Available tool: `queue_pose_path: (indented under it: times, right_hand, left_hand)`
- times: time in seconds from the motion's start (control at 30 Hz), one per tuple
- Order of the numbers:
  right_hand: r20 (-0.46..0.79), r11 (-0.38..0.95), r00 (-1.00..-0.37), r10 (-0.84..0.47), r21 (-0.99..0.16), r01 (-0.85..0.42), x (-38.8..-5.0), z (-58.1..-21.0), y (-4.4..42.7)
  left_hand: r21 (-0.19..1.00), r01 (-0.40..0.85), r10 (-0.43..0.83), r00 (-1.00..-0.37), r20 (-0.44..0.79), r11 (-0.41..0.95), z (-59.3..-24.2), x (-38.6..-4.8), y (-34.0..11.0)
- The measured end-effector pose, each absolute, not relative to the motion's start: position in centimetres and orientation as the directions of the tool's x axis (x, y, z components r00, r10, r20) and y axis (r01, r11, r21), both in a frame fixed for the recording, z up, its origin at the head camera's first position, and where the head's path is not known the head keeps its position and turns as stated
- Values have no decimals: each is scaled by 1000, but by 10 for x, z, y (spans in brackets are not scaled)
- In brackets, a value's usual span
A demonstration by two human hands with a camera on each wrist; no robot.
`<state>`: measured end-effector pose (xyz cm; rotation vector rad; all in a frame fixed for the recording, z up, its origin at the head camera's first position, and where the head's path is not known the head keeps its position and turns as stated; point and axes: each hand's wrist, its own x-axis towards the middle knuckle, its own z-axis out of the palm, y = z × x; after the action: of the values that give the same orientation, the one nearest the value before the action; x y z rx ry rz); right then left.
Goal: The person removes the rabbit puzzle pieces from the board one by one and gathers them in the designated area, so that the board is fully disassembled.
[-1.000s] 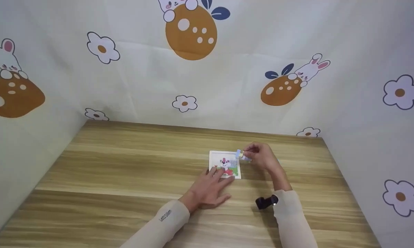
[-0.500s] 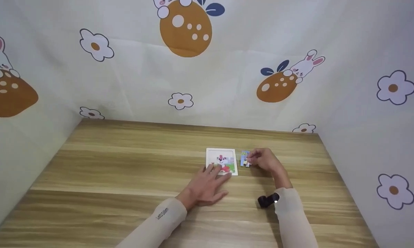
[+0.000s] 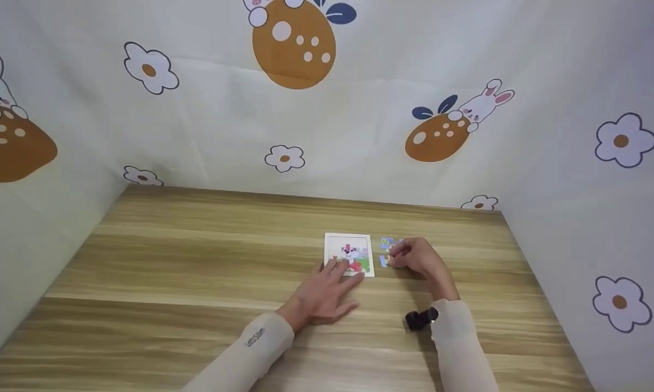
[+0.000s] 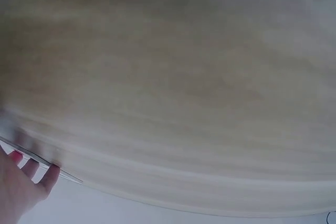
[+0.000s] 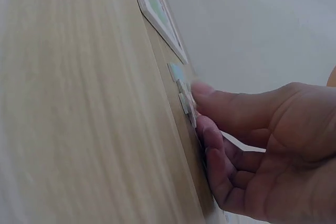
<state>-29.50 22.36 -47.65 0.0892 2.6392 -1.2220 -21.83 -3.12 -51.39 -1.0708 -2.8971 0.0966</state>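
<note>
A white-framed picture puzzle [image 3: 349,238] lies on the wooden table, partly filled with a cartoon animal and green ground; its upper part is pale. My left hand [image 3: 324,294] rests with spread fingers on its lower edge; the left wrist view shows that hand [image 4: 23,187] at the frame's rim. Just right of the frame lie small blue puzzle pieces [image 3: 386,240]. Over them my right hand [image 3: 422,258] pinches a piece between thumb and fingers; in the right wrist view this piece [image 5: 187,103] is tilted beside another light-blue piece [image 5: 177,72].
The wooden table [image 3: 196,261] extends around both hands. Pale curtains [image 3: 218,125] with rabbit, fruit and flower prints stand at the back and both sides. A black device [image 3: 420,319] is attached at the right wrist.
My right hand has moved from the frame's upper right corner to the pieces at its right and lowered. My left hand stays on the frame. The head view has shifted slightly.
</note>
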Motion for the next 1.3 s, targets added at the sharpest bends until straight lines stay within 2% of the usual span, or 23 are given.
queue_pose_path:
  times: [0.27, 0.6, 0.83, 1.07, 1.3]
  right_hand:
    - [-230, 670, -973, 0, -722, 171, -289, -473, 221]
    - [-202, 709, -979, 25, -687, 160, -289, -472, 217]
    - [-210, 711, -978, -15, -690, 137, -289, -472, 223]
    - [-221, 659, -975, -10, -735, 159, -288, -460, 217]
    - [-177, 606, -981, -75, -790, 96, -286, -454, 198]
  left_hand:
    - [-59, 633, 635, -771, 36, 772, -518, -217, -32]
    - [-113, 628, 636, -770, 53, 770, -516, -215, -32]
    - [-170, 610, 628, -773, 90, 774, -518, -212, -30]
    - [-170, 583, 605, -786, 127, 794, -513, -209, -27]
    - [-129, 524, 538, -832, 131, 842, -508, -197, -14]
